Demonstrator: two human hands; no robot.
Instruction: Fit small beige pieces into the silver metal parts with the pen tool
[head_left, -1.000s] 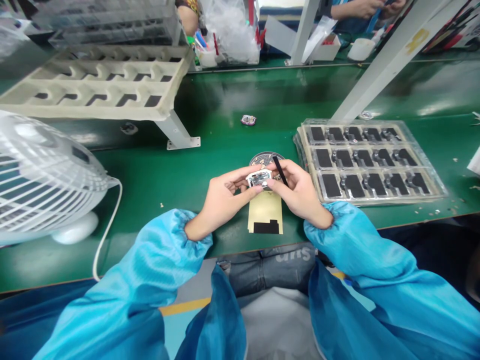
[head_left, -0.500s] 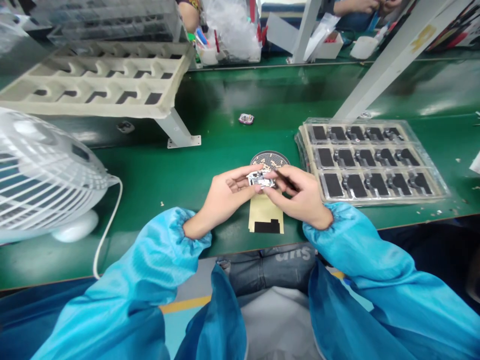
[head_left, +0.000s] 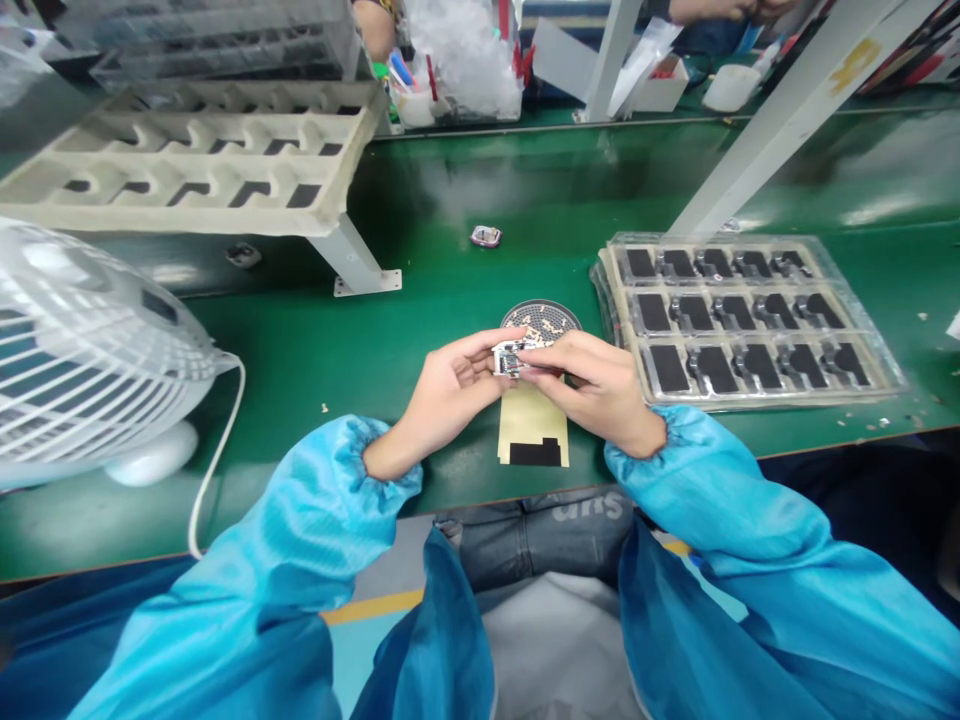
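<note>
A small white and silver electronic assembly (head_left: 508,360) is held up above the bench, its parts too small to make out. My left hand (head_left: 459,383) pinches its left side between thumb and fingers. From the right, my right hand (head_left: 600,385) closes thumb and fingertips on its other end, covering that part. Just behind my hands lies a round dark perforated dish (head_left: 562,318) with several small beige pieces in it. Below them on the bench is a yellow sheet (head_left: 529,415) with a black cut-out shape (head_left: 534,455) at its near end.
A clear-covered tray (head_left: 772,395) of black pieces sits at right. On the left are a white fan (head_left: 97,360) with its cord and a raised beige tray (head_left: 225,215) on a metal leg. Another small device (head_left: 486,236) lies farther back. A co-worker's hands (head_left: 727,10) show across the bench.
My right fingers have closed in on the assembly's right end, and the dark thin thing seen in that hand is now hidden. The assembly has tilted slightly; my left hand has barely moved.
</note>
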